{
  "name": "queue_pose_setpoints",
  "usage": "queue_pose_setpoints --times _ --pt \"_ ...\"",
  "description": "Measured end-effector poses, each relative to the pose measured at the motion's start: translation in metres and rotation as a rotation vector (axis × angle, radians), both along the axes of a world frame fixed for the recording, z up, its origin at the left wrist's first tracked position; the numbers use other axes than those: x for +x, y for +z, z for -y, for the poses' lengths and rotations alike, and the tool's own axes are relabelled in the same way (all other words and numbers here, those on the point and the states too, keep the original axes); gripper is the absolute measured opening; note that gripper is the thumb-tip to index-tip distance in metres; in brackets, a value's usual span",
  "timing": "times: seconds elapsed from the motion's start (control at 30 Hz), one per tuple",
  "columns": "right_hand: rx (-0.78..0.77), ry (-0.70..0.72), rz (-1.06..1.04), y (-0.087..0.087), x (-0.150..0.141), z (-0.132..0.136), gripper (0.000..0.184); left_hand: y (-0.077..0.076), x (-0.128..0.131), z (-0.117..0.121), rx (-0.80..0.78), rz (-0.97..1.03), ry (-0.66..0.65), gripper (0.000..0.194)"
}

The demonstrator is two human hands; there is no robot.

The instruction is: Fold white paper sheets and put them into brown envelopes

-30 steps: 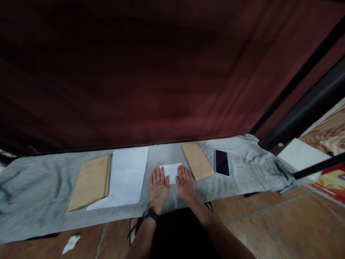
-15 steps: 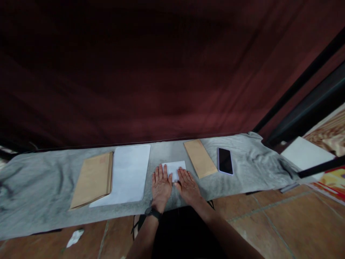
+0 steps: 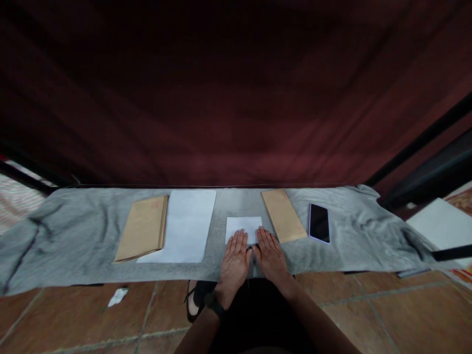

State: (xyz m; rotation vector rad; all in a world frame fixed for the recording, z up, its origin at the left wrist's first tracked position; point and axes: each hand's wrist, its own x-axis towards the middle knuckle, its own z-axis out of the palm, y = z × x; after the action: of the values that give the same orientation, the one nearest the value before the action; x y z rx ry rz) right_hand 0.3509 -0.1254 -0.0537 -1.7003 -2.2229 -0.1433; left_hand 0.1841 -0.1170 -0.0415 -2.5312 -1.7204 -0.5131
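Observation:
A small folded white paper [image 3: 243,227] lies on a grey cloth [image 3: 73,231] spread over the floor. My left hand [image 3: 235,257] rests flat with its fingers stretched out, fingertips on the paper's near edge. My right hand [image 3: 272,254] lies flat beside it, fingers apart, touching the paper's near right corner. Neither hand holds anything. A dark watch band [image 3: 214,306] is on my left wrist.
A stack of brown envelopes [image 3: 143,227] and a large white sheet [image 3: 188,223] lie to the left. One brown envelope [image 3: 283,215] and a black phone [image 3: 319,222] lie to the right. A dark red curtain [image 3: 221,98] hangs behind; tiled floor [image 3: 387,309] is in front.
Both hands have slid back toward me along the paper, uncovering more of it. The view has shifted so everything sits further right and the cloth looks level.

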Motion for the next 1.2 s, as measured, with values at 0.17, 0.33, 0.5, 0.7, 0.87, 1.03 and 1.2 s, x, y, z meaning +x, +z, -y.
queue_pose_setpoints --times 0.17,0.33,0.5,0.7,0.87,1.03,1.2 --pt "0.003 0.002 -0.027 0.004 -0.004 0.000 0.052 -0.001 -0.003 0.007 0.002 -0.048 -0.070 0.057" --pt "0.004 0.122 -0.057 0.009 -0.017 0.006 0.050 -0.001 -0.008 0.003 0.011 -0.076 -0.109 0.058" --pt "0.041 0.108 -0.038 0.008 -0.001 0.014 0.059 -0.006 -0.018 0.005 0.033 -0.045 -0.030 0.056" --pt "0.046 0.107 -0.010 0.009 0.014 0.017 0.062 -0.003 -0.014 -0.005 0.044 -0.015 0.084 0.058" --pt "0.050 0.093 -0.052 0.008 0.010 0.017 0.057 0.006 0.009 -0.038 -0.042 -0.041 0.003 0.055" --pt "0.005 0.050 -0.122 0.013 0.005 0.008 0.049 0.002 0.008 -0.055 -0.087 -0.088 0.010 0.055" --pt "-0.030 0.053 -0.166 0.022 -0.017 -0.029 0.048 -0.006 0.005 -0.054 -0.077 -0.115 0.003 0.058"
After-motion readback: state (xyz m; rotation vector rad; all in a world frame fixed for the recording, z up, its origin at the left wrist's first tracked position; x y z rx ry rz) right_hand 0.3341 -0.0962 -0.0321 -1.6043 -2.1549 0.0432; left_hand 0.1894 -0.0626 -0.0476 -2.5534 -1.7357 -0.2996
